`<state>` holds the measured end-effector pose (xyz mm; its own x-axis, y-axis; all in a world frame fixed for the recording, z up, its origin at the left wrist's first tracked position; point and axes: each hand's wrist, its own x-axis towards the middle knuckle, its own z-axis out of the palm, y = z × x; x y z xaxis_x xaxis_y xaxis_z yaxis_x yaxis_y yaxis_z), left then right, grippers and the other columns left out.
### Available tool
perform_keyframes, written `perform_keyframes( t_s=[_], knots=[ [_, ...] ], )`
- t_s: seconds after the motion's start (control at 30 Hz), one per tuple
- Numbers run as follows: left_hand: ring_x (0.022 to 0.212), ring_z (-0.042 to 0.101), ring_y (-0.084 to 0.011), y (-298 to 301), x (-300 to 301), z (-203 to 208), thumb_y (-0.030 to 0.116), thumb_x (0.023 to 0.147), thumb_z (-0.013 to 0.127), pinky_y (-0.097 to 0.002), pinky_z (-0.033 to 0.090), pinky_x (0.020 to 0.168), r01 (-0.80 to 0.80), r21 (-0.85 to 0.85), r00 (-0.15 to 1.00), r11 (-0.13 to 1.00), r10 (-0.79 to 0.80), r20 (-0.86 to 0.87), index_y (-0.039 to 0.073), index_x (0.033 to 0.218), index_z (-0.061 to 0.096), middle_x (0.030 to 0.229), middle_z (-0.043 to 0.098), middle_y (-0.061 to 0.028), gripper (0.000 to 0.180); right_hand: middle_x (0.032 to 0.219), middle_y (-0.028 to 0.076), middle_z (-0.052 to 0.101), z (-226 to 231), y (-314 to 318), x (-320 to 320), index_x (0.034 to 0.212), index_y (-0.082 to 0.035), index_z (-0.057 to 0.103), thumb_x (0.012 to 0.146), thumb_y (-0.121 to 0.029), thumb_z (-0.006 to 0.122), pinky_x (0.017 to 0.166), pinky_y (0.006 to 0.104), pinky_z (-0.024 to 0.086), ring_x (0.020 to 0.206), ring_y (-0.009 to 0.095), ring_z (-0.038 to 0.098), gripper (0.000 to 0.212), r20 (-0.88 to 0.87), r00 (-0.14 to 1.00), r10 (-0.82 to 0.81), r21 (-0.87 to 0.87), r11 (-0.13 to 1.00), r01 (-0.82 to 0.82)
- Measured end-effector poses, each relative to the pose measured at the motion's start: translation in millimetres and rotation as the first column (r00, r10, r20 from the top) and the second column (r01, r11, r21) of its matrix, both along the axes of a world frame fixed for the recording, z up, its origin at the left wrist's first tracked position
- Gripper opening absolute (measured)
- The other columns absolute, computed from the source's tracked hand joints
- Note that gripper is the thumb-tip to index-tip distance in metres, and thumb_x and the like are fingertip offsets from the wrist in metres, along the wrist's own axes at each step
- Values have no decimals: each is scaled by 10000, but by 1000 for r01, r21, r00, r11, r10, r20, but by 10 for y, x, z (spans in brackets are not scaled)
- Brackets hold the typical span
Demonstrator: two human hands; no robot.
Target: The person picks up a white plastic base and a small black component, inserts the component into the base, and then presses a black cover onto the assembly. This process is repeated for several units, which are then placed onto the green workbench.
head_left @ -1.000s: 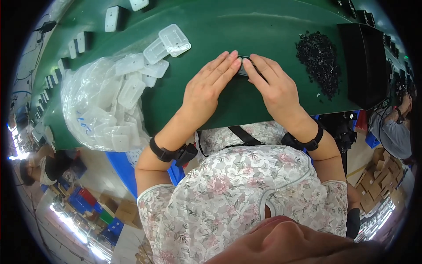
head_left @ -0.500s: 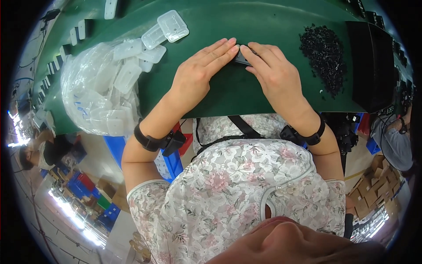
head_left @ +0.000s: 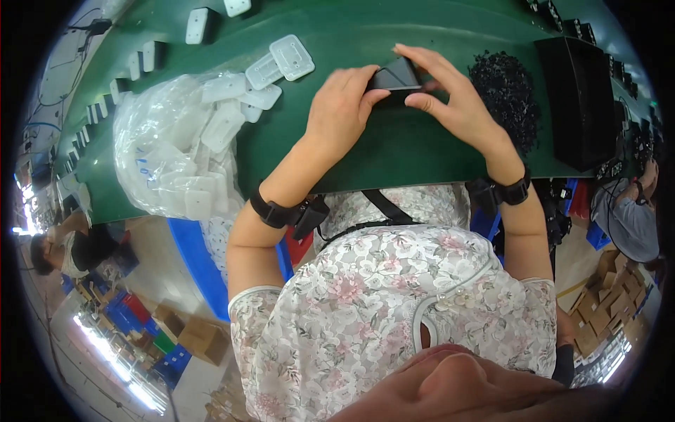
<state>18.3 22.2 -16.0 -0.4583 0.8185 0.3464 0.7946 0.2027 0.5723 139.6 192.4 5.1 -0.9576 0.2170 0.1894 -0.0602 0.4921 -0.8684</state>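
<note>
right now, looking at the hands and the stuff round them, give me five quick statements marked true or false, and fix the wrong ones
1. The left hand grips a dark boxy part. True.
2. The right hand has its thumb and index finger pinched together. False: they stand apart, near the part's right end.
3. Some translucent white plates lie outside the clear plastic bag. True.
4. The heap of small black pieces lies between the bag and the left hand. False: it lies to the right of the right hand.
5. A black box stands to the right of that heap. True.
</note>
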Motion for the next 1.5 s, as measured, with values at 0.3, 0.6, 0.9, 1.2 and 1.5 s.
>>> perform_keyframes(
  t_s=[0.3,0.6,0.9,1.2,1.5],
  knots=[
    [614,633,-186,30,150,392,127,860,651,-291,498,565,-91,-7,771,996,75,632,-18,1099,585,815,650,-146,287,1094,64,580,185,47,-122,1251,-67,557,879,-187,639,793,255,462,913,159,560,400,36,999,5,-79,997,-2],
    [617,602,-92,221,-255,570,120,885,621,-222,469,524,-183,46,679,982,93,728,-24,1127,588,761,649,-75,283,1072,60,593,325,185,-586,1263,-42,552,918,-217,609,792,245,471,917,107,556,391,-77,997,-8,-226,974,-9],
    [543,591,-103,497,-871,260,130,899,601,-232,455,461,-326,62,627,943,166,761,-75,1066,579,748,661,-101,265,1077,86,619,256,174,-742,1288,-34,502,931,-250,594,789,260,486,902,134,602,428,-179,951,-252,-222,952,210],
    [530,592,-127,759,-1548,-41,175,916,566,-224,442,451,-505,-106,520,856,400,755,-120,894,597,761,676,-169,297,1042,76,628,347,341,-286,1207,-11,554,964,-162,527,769,229,478,838,103,592,287,-118,946,-300,-323,913,249],
    [430,480,-99,674,-1633,-87,253,854,664,-232,361,392,-505,-243,586,828,535,608,-83,815,639,634,646,-118,339,1002,64,644,338,295,118,1146,-2,597,973,-156,512,703,193,452,796,75,579,247,-114,920,-375,-342,884,318]
  ],
)
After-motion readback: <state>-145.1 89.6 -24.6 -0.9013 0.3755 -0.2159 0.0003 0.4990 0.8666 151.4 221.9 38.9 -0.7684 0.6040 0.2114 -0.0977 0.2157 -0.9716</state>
